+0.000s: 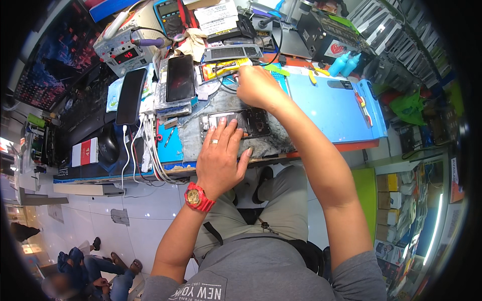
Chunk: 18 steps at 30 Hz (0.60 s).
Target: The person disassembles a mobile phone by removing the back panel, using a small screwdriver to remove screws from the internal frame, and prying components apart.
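An opened smartphone (pixel 258 122) with its inside parts exposed lies on a grey, stained work mat (pixel 191 140). My left hand (pixel 219 158) rests flat on the phone's left part, fingers stretched and slightly spread; a ring and a red wristwatch (pixel 199 197) are on that arm. Beyond the phone, my right hand (pixel 258 86) is closed, its fingertips beside a yellow tube (pixel 228 67) and a dark cable. What its fingers hold, if anything, is hidden. Two dark-screened phones, one (pixel 180 78) on a stack and another (pixel 131 96) leaning left of it, are near the mat.
A power supply (pixel 125 54) with a red display and a multimeter (pixel 168 17) stand at the back left. White cables (pixel 150 150) hang over the front edge. On the right are a blue mat (pixel 321 108), a red-handled tool (pixel 362 109) and two light-blue bottles (pixel 339 64).
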Each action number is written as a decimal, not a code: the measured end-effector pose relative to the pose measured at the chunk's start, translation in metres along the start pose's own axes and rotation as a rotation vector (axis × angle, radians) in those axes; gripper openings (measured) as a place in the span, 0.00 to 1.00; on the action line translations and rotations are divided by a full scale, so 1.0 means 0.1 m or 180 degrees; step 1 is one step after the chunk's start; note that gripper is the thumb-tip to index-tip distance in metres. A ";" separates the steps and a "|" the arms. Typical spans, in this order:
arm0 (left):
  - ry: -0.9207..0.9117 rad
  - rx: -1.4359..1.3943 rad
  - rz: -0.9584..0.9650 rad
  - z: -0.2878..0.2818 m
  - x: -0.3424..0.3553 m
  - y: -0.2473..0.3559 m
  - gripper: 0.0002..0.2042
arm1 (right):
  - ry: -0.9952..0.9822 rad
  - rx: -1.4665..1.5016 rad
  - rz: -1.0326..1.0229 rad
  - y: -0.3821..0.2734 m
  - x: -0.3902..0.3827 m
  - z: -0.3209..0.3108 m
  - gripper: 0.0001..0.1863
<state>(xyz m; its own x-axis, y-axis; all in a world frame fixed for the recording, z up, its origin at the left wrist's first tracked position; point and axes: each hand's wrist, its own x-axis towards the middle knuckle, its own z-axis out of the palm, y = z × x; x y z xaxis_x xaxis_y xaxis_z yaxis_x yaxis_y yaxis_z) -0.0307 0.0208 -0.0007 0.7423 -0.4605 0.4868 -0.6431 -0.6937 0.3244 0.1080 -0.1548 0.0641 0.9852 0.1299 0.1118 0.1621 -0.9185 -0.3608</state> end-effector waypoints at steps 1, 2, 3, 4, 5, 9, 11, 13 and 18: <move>-0.0008 0.0015 0.0000 0.01 -0.01 -0.01 0.24 | 0.0172 0.0133 -0.0099 0.04 -0.04 -0.01 0.14; -0.0017 0.0029 0.0003 0.01 -0.01 -0.01 0.24 | 0.0346 0.0265 -0.0195 0.09 -0.11 -0.01 0.17; -0.0015 0.0044 -0.0019 0.01 -0.02 0.00 0.24 | 0.0515 0.0395 -0.0286 0.13 -0.19 -0.02 0.20; -0.0009 0.0052 -0.0030 0.00 -0.01 0.01 0.25 | 0.0651 0.0642 -0.0291 0.15 -0.28 -0.04 0.24; -0.0004 0.0061 -0.0042 0.00 -0.01 0.02 0.25 | 0.0788 0.0888 -0.0296 0.17 -0.38 -0.08 0.28; -0.0061 0.0126 0.0000 0.01 -0.03 0.01 0.25 | 0.0879 0.2593 0.0044 0.18 -0.83 -0.20 0.37; -0.0063 0.0138 -0.0012 0.00 -0.02 0.02 0.24 | 0.1007 0.3049 0.0068 0.12 -1.02 -0.19 0.37; -0.0047 0.0139 -0.0010 0.01 -0.02 0.02 0.24 | 0.1119 0.3076 -0.0016 0.14 -1.13 -0.14 0.36; -0.0028 0.0154 -0.0004 0.01 -0.01 0.02 0.24 | 0.1332 0.2255 -0.0407 0.18 -1.26 0.05 0.31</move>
<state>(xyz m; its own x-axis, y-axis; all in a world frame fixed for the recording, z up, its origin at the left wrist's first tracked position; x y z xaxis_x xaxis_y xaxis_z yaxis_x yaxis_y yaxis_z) -0.0323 0.0195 -0.0018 0.7449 -0.4642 0.4792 -0.6324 -0.7203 0.2852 -0.0130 -0.1862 0.0393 0.8773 -0.0609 0.4760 0.4058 -0.4355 -0.8036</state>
